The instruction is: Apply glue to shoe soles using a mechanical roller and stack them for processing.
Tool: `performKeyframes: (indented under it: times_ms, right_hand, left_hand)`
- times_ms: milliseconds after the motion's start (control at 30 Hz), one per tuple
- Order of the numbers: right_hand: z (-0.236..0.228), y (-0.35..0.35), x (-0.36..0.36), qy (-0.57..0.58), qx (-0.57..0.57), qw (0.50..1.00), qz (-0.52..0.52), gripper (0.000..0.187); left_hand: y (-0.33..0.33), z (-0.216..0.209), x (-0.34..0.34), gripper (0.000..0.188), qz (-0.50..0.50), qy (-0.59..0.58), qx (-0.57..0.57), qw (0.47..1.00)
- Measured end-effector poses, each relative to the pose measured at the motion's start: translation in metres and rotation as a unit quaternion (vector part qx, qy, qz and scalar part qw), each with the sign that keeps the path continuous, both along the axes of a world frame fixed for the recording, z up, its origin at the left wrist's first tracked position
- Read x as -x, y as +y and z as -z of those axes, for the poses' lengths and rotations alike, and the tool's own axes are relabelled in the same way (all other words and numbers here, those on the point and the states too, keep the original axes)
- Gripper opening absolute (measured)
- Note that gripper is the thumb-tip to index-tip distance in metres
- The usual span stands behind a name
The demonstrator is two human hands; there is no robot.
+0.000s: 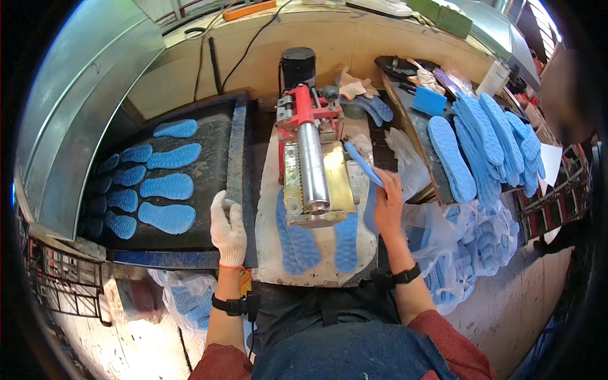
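A: What do the hands do, nearest first?

B: The gloved left hand (228, 229) rests on the edge of the dark conveyor belt (209, 158), fingers loosely spread, holding nothing. The bare right hand (387, 206) has its fingers closed around a blue insole (363, 164), lifted beside the roller machine (311, 166).

A: And further away?

B: Two blue soles (316, 240) lie on the table under the roller. More soles (166, 187) lie in rows on the belt. At the right, a stack of insoles (487, 142) leans on a board.
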State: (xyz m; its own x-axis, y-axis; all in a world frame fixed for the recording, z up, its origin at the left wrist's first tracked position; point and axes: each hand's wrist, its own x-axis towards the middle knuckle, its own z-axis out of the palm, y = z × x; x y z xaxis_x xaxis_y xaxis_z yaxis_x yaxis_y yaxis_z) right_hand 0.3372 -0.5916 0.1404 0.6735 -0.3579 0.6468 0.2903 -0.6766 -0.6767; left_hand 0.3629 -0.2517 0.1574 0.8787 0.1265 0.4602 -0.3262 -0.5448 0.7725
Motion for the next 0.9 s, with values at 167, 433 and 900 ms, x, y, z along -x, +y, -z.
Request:
performKeyframes:
  times_ms: [167,433,900]
  right_hand:
    - [-0.067,0.006,-0.014,-0.035,0.283,0.955,-0.082,0.045]
    - [-0.064,0.01,0.029,-0.068,-0.166,0.981,-0.069,0.027]
    - [0.105,0.071,0.005,0.284,0.046,0.928,-0.235,0.029]
  left_hand:
    - [-0.057,-0.06,0.011,0.053,0.2,-0.029,0.257,0.945]
    - [-0.089,-0.082,-0.033,0.066,0.307,-0.002,0.225,0.925]
    - [-0.057,-0.014,0.025,0.057,0.248,0.237,0.473,0.811]
